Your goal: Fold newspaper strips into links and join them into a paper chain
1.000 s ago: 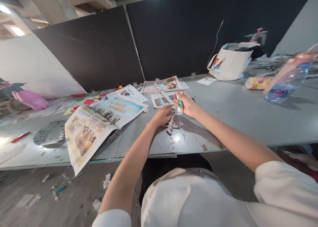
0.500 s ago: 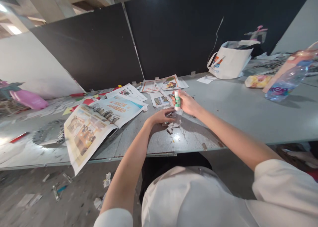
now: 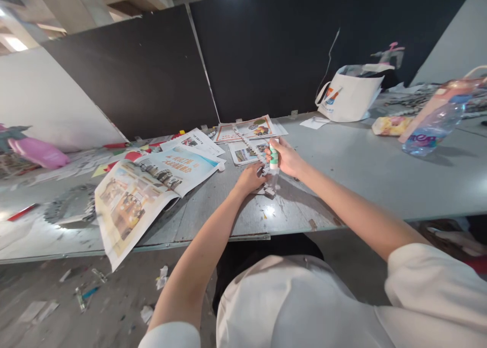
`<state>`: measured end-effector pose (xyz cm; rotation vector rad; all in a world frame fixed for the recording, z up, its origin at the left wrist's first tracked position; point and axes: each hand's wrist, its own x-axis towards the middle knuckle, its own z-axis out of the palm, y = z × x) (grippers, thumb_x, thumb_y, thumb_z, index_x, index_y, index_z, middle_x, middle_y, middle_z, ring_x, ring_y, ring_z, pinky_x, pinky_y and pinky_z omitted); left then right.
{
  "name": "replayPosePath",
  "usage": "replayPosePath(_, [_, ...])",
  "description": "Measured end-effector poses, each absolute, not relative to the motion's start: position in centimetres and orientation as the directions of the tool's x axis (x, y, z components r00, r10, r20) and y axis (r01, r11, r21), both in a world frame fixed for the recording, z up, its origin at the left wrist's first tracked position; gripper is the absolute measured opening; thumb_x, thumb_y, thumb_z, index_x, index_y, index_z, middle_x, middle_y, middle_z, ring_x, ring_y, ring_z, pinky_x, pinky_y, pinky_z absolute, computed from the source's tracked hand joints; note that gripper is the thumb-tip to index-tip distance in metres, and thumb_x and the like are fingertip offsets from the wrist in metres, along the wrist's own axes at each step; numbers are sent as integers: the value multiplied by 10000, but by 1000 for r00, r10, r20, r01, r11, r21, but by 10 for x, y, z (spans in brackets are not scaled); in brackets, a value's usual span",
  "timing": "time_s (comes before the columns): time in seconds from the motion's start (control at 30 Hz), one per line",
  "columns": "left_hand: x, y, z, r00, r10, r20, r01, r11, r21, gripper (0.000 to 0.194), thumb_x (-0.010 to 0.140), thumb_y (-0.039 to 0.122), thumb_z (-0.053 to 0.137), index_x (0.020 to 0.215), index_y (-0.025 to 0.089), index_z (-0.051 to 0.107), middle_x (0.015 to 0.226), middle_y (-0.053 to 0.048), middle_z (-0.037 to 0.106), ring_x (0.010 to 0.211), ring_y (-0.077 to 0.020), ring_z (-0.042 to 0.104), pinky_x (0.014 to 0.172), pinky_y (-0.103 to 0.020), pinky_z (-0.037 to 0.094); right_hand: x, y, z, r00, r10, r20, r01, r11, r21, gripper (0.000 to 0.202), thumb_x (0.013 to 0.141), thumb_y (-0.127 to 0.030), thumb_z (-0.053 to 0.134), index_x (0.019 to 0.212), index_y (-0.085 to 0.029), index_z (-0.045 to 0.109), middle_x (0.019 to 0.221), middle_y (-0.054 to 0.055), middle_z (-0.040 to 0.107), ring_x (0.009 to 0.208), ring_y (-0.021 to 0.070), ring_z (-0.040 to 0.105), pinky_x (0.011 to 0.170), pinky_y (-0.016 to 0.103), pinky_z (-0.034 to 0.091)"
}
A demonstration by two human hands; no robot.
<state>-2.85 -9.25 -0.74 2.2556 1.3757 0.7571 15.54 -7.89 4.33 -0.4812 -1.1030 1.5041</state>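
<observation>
My right hand (image 3: 286, 158) is wrapped around a white-and-green glue stick (image 3: 273, 155), held upright above the table. Close to its left, my left hand (image 3: 251, 179) has its fingers bent around the near end of a zigzag chain of folded paper (image 3: 247, 144). The exact pinch is partly hidden by the fingers. That chain stretches away from me over some printed sheets (image 3: 240, 155). Small folded paper pieces (image 3: 270, 189) lie just under my hands, partly covered by the left one.
An open newspaper (image 3: 133, 196) hangs over the front edge on the left, beside a grey folded-paper ring (image 3: 68, 206) and a red pen (image 3: 23, 212). Rightward stand a white bag (image 3: 350, 97), a water bottle (image 3: 433, 130) and a yellow packet (image 3: 391, 126). Dark panels (image 3: 266, 54) close off the back.
My left hand has moved right and slightly away from me, from over the small paper pieces to the chain's near end. The glue stick stays in my right hand, slightly lower.
</observation>
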Motion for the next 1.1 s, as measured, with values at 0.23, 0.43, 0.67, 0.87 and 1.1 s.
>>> replayPosePath(0.23, [-47, -80, -3, 532, 828, 177, 554, -499, 666, 500, 994, 296, 710, 1477, 174, 749, 1574, -124, 718, 1476, -320, 666, 1285, -429, 499, 153, -78, 40, -358, 922, 150, -440, -25, -897, 630, 792, -655, 989, 856, -274, 492, 722, -42, 549, 613, 138, 497, 580, 316, 481])
replayPosePath(0.43, [-53, -73, -7, 560, 807, 190, 535, -527, 661, 535, 976, 166, 565, 1468, 186, 774, 1573, -100, 720, 1503, -311, 648, 1322, -466, 465, 143, -77, 24, -208, 953, 221, -403, 122, -907, 606, 819, -593, 986, 788, -282, 468, 613, -68, 410, 527, 126, 385, 499, 311, 375])
replayPosePath(0.67, [-49, -72, -8, 523, 836, 164, 596, -497, 631, 564, 844, 66, 540, 1315, 167, 833, 1371, -117, 824, 1291, -337, 754, 1178, -460, 570, 129, -75, 13, -244, 911, 333, -190, 292, -937, 614, 837, -697, 903, 706, -273, 479, 593, -42, 447, 558, 142, 425, 547, 318, 389])
replayPosePath(0.87, [-49, -68, -9, 511, 850, 126, 636, -472, 610, 623, 742, 2, 505, 1249, 142, 838, 1340, -114, 833, 1300, -318, 750, 1207, -458, 551, 127, -73, 7, -298, 871, 392, 28, 418, -908, 645, 899, -788, 765, 636, -262, 501, 561, -18, 506, 575, 159, 456, 615, 334, 384])
replayPosePath(1.1, [-47, -67, -11, 487, 865, 117, 650, -449, 614, 639, 714, 20, 533, 1249, 160, 855, 1379, -112, 823, 1342, -328, 740, 1243, -475, 539, 130, -72, 3, -273, 884, 379, 92, 416, -905, 652, 931, -798, 712, 624, -269, 487, 560, -7, 523, 590, 176, 465, 613, 339, 385])
